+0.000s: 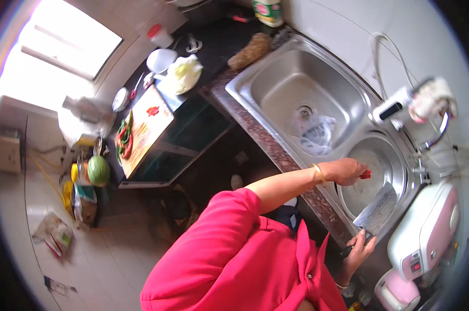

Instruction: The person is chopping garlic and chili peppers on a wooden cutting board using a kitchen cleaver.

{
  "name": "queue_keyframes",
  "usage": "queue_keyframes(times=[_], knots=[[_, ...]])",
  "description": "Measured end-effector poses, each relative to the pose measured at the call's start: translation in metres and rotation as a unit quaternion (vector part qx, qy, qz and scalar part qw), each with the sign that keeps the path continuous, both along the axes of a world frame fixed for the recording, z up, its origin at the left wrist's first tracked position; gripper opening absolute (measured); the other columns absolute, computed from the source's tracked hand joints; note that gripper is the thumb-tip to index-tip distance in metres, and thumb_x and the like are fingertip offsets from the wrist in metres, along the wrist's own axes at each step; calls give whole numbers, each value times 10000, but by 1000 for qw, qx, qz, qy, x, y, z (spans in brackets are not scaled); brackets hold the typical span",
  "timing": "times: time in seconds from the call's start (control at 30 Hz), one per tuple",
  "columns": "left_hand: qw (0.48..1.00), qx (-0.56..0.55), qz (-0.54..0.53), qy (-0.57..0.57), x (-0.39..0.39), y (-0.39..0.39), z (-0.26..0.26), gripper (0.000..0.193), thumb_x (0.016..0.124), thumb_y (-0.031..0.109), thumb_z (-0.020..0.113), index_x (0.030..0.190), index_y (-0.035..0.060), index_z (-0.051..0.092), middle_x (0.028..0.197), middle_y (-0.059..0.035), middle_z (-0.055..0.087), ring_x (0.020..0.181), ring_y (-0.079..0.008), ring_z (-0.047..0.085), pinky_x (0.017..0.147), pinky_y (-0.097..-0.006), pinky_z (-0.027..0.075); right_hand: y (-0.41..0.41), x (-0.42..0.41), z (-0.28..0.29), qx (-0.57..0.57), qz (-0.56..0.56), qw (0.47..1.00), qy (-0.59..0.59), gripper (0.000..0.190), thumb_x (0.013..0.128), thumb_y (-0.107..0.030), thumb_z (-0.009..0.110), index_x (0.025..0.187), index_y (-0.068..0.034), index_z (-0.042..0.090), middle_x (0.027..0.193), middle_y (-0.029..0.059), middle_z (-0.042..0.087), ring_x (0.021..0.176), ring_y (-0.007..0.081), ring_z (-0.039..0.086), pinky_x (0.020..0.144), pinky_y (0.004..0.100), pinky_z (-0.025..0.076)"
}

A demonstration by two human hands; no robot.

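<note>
Above a round metal basin point(351, 194) in the smaller sink bowl, my left hand point(348, 171) is closed around a small red item point(366, 174), which looks like a piece of chilli pepper. A gold-coloured bangle circles that wrist. My right hand point(359, 248) grips the dark handle of a cleaver point(379, 210) at the sink's near corner. The wide, wet-looking blade slants over the basin's rim, apart from my left hand. Fingers hide most of the handle and of the red item.
A crumpled clear plastic bag point(318, 134) lies in the larger sink bowl point(281, 89). A faucet point(421, 169) and a white-and-pink rice cooker point(425, 229) flank the basin. The other counter bears a cutting board point(145, 130) with chilli peppers point(125, 142), cabbage point(184, 74) and a watermelon point(98, 171).
</note>
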State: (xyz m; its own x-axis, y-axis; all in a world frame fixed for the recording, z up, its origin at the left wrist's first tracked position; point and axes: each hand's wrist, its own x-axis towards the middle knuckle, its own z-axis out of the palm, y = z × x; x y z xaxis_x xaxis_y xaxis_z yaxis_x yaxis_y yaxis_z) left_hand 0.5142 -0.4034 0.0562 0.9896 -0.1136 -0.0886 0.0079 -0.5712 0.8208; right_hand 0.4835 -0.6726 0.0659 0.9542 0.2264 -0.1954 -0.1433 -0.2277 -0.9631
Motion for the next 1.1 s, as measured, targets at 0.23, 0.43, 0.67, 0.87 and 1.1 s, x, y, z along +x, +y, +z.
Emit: queue_keyframes(times=[0.23, 0.43, 0.67, 0.87, 1.1], knots=[[850, -482, 199, 67, -262, 136, -40, 158, 964, 159, 522, 1081, 55, 502, 869, -19, 579, 797, -110, 560, 673, -261, 486, 137, -56, 9, 39, 258, 964, 40, 152, 909, -86, 580, 930, -28, 442, 629, 14, 458, 452, 77, 422, 427, 251, 368], [834, -99, 513, 178, -500, 151, -107, 225, 910, 185, 527, 1068, 28, 562, 995, -245, 644, 1017, -397, 607, 762, -463, 492, 270, -142, 27, -41, 496, 867, 27, 154, 883, -100, 623, 857, -46, 480, 639, 19, 520, 525, 65, 474, 480, 246, 394], [773, -35, 633, 32, -586, 186, -35, 139, 910, 108, 552, 1004, 10, 526, 985, -202, 636, 966, -378, 616, 778, -415, 500, 419, -263, 33, -71, 633, 770, 33, 234, 868, -130, 664, 1036, -10, 552, 624, 11, 548, 489, 84, 526, 446, 266, 432], [764, 159, 617, -104, -615, 227, -12, 128, 871, 4, 574, 993, 12, 534, 888, -144, 598, 825, -323, 620, 699, -410, 501, 488, -322, 29, -49, 712, 695, -85, 247, 858, -111, 666, 1048, -5, 550, 599, 53, 531, 513, 116, 517, 498, 296, 432], [742, 125, 656, 60, -645, 203, -31, 117, 870, 6, 581, 980, 16, 543, 866, -161, 602, 815, -361, 611, 679, -415, 500, 530, -339, 37, -71, 722, 684, -77, 230, 857, -114, 664, 1032, -12, 556, 599, 66, 541, 504, 133, 529, 487, 312, 434]])
